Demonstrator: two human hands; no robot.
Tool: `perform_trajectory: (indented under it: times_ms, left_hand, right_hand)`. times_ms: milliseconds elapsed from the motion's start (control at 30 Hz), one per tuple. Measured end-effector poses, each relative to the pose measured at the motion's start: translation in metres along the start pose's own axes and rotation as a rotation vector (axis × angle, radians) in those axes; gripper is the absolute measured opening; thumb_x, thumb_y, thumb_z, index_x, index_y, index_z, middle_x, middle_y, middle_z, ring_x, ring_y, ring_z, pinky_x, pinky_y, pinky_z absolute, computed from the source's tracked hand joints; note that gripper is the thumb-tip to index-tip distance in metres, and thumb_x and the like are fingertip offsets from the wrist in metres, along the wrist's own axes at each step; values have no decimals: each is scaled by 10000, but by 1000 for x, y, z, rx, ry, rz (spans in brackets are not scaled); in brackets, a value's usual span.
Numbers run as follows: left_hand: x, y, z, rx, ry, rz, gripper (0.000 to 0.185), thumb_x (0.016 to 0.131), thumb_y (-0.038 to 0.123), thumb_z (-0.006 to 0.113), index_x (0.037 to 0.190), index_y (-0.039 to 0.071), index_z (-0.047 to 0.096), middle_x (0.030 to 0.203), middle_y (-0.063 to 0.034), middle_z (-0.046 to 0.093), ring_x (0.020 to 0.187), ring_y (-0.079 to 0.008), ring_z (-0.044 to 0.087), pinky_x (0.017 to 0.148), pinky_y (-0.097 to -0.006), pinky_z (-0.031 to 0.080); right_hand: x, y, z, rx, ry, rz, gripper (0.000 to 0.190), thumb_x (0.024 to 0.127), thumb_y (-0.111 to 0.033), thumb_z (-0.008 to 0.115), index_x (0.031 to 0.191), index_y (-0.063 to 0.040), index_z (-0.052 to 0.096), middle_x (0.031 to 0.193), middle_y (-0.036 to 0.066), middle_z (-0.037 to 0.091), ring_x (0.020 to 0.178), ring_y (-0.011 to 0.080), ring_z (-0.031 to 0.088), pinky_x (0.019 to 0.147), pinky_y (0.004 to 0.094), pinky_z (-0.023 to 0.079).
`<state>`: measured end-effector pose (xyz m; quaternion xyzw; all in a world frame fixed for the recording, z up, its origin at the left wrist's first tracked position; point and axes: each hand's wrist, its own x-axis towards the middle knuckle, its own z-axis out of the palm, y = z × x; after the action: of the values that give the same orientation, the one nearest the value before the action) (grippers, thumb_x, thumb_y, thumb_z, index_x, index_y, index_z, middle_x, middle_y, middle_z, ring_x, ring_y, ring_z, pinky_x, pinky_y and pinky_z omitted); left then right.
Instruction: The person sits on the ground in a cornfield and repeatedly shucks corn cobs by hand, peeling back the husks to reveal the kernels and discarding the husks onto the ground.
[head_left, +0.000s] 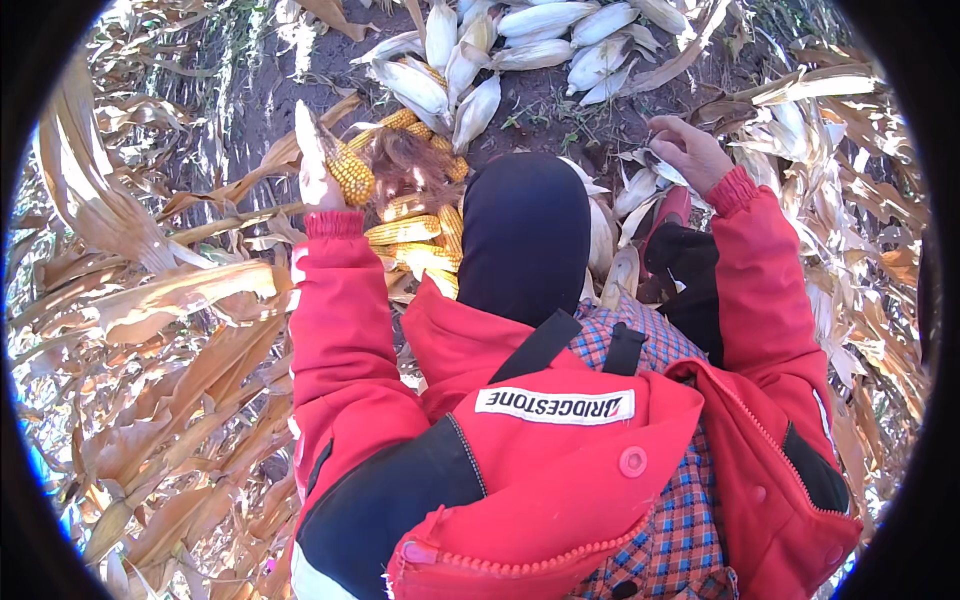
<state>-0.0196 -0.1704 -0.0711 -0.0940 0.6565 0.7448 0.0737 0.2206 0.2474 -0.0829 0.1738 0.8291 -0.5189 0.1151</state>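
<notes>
My left hand (319, 169), bright in the sun, holds a husked yellow corn cob (350, 176), whose lower end points towards my sleeve cuff. Beside it on the ground lies a pile of husked cobs (409, 231) with reddish-brown corn silk (409, 161) on it. Out to the right, my right hand (691, 154) has its fingers partly bent, over pale corn husks (637, 187) near my foot; whether it grips a husk is unclear. Past my dark-clothed knee (525, 232) lie several corn ears still in their husks (536, 54).
Long dry corn leaves (187, 296) cover the ground on the left. More loose husks and leaves (795, 172) are heaped on the right. A shoe (673, 206) shows below my right hand. Dark soil (525, 109) shows between the unhusked ears and my knee.
</notes>
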Motion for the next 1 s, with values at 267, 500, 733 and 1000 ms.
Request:
perform_trajectory:
  times_ms: [267, 500, 733, 1000]
  left_hand:
    - [-93, -221, -265, 465, 280, -768, 466, 802, 336, 562, 977, -95, 581, 878, -147, 628, 750, -227, 620, 638, -328, 484]
    - [-82, -221, -252, 700, 6, -442, 467, 791, 322, 592, 1049, -66, 587, 993, -170, 625, 900, -251, 595, 777, -339, 457]
    - [-106, -236, -220, 614, -337, -514, 541, 749, 289, 696, 1154, -36, 543, 1043, -133, 616, 942, -182, 579, 834, -277, 447]
    - [-99, -264, -175, 619, -168, -458, 515, 761, 258, 669, 1169, -11, 505, 989, -134, 608, 870, -190, 575, 792, -296, 456]
  right_hand:
    - [7, 33, 22, -120, -74, 43, 342, 854, -220, 576, 1140, -40, 524, 842, 100, 616, 766, 164, 575, 712, 297, 459]
    - [13, 47, 34, -161, -75, 93, 356, 858, -238, 571, 1145, -31, 529, 897, 133, 633, 806, 193, 599, 731, 306, 467]
    - [11, 104, 35, -123, -60, 196, 339, 854, -241, 578, 1121, -34, 544, 805, 99, 633, 725, 162, 603, 670, 284, 476]
    - [12, 96, 45, -130, -114, 269, 296, 854, -232, 576, 1066, -27, 566, 756, 71, 608, 677, 129, 571, 637, 268, 468]
